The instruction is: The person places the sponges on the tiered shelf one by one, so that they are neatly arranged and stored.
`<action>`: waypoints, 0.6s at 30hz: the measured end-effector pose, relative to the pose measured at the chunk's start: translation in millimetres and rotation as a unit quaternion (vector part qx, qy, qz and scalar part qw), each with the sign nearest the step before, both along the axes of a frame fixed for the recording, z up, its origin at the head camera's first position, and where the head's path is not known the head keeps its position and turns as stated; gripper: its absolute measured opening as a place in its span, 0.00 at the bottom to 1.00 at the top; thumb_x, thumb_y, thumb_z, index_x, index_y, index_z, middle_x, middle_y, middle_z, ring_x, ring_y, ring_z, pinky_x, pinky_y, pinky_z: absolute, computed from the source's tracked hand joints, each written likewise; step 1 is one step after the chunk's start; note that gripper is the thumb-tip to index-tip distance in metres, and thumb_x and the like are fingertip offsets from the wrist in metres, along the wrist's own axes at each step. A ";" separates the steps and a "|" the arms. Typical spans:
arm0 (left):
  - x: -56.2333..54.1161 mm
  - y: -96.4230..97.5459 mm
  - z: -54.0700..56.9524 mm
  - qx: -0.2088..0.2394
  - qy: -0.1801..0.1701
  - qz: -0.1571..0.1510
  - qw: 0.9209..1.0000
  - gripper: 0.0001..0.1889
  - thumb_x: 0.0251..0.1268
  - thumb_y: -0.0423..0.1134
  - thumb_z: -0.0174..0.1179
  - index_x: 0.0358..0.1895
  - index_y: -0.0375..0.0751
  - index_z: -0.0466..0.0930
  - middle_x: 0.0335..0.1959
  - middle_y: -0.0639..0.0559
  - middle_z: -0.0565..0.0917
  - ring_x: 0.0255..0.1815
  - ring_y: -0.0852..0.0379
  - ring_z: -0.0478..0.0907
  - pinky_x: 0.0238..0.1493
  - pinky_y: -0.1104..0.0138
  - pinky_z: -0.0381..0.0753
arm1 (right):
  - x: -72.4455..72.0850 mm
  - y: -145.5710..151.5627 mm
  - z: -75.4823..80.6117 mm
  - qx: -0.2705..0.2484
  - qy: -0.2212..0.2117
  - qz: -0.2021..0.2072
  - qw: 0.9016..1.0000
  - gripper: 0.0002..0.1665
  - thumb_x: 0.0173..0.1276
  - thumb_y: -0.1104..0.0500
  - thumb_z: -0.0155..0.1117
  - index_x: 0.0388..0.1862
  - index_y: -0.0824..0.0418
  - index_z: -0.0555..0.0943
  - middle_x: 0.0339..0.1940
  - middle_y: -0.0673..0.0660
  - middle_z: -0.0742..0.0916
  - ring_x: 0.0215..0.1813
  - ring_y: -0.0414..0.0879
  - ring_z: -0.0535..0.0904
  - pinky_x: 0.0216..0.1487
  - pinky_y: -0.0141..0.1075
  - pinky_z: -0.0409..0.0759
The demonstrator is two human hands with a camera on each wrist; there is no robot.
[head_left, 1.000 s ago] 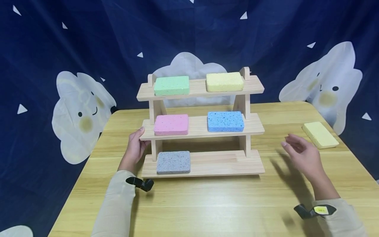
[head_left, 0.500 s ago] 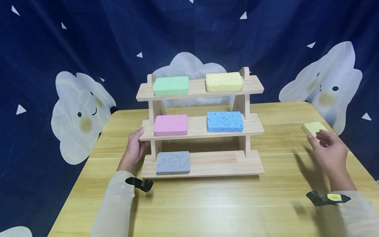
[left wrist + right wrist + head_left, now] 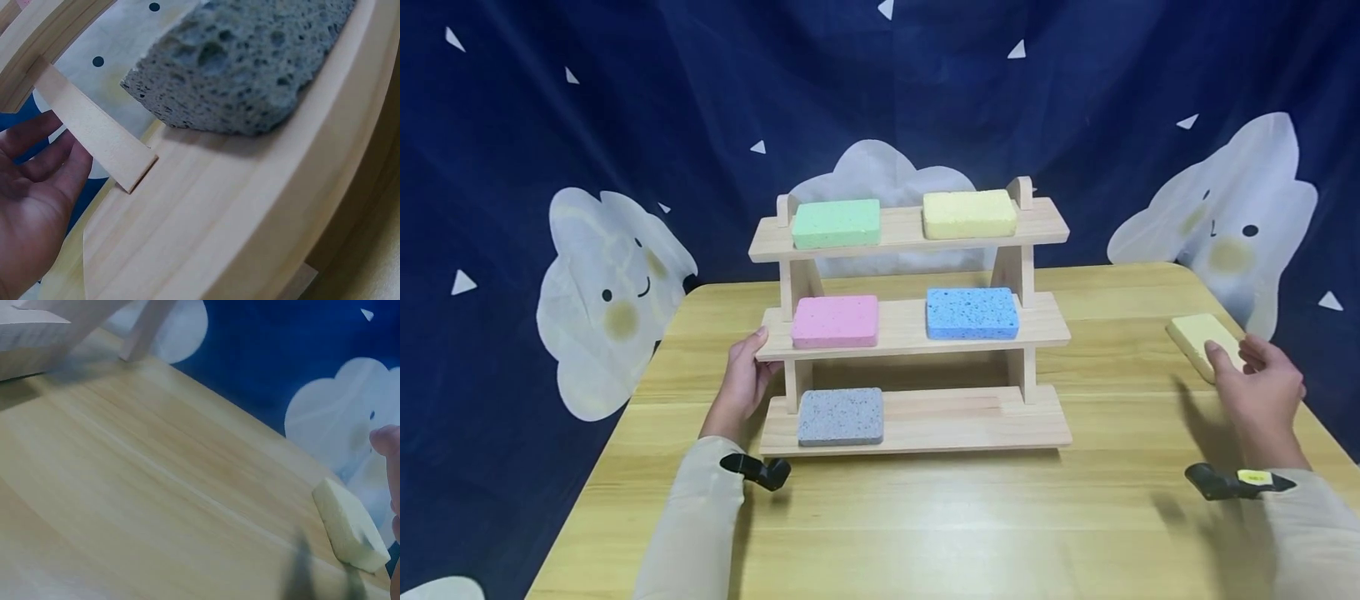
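Note:
My left hand (image 3: 745,382) grips the left end of the middle tier of a three-tier wooden display rack (image 3: 917,433); in the left wrist view its fingers (image 3: 69,164) pass behind an upright. Over at the right side of the table, a pale yellow sponge (image 3: 1197,335) lies flat. My right hand (image 3: 1261,396) hovers at its near right end, thumb and fingers apart and loosely bent. In the right wrist view, a gap shows between the fingertip (image 3: 386,440) and that sponge.
Green (image 3: 837,223) and yellow (image 3: 970,215) sponges sit on the top tier, pink (image 3: 835,322) and blue (image 3: 972,313) on the middle one. A grey sponge (image 3: 841,417) lies at the bottom left. A dark blue curtain (image 3: 715,67) hangs behind the table (image 3: 925,533).
My right hand has moved rightward across the table to the loose yellow sponge. The left hand keeps its grip on the rack, and the sponges stay where they were.

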State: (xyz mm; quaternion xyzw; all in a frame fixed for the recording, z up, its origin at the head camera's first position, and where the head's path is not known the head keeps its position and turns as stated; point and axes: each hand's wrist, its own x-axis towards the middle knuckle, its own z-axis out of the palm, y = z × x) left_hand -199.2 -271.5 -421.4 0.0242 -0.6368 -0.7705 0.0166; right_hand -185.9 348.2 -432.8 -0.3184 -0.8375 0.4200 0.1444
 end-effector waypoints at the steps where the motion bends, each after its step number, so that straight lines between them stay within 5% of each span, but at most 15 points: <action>1: 0.2 0.1 -0.1 0.000 -0.001 0.000 1.000 0.28 0.75 0.45 0.38 0.65 0.23 0.59 0.41 0.55 0.79 0.43 0.63 0.79 0.49 0.69 0.79 | -0.4 1.6 -0.6 -0.004 -0.004 -0.007 1.000 0.39 0.62 0.42 0.60 0.71 0.52 0.65 0.69 0.52 0.72 0.63 0.34 0.68 0.67 0.29 0.64; 11: 1.7 0.9 0.3 0.005 0.000 0.001 1.000 0.27 0.75 0.44 0.38 0.66 0.23 0.58 0.43 0.55 0.78 0.44 0.63 0.79 0.51 0.68 0.79 | -0.8 20.4 -3.8 0.000 -0.036 -0.020 0.999 0.44 0.60 0.40 0.60 0.73 0.51 0.60 0.70 0.59 0.68 0.65 0.39 0.66 0.70 0.34 0.60; 18: 1.4 1.0 0.9 0.003 0.000 0.004 1.000 0.28 0.75 0.44 0.38 0.66 0.23 0.59 0.42 0.55 0.78 0.43 0.63 0.78 0.50 0.68 0.79 | -0.9 21.9 -13.5 0.043 -0.040 0.031 0.998 0.44 0.64 0.43 0.57 0.73 0.61 0.57 0.70 0.71 0.63 0.69 0.68 0.56 0.69 0.56 0.55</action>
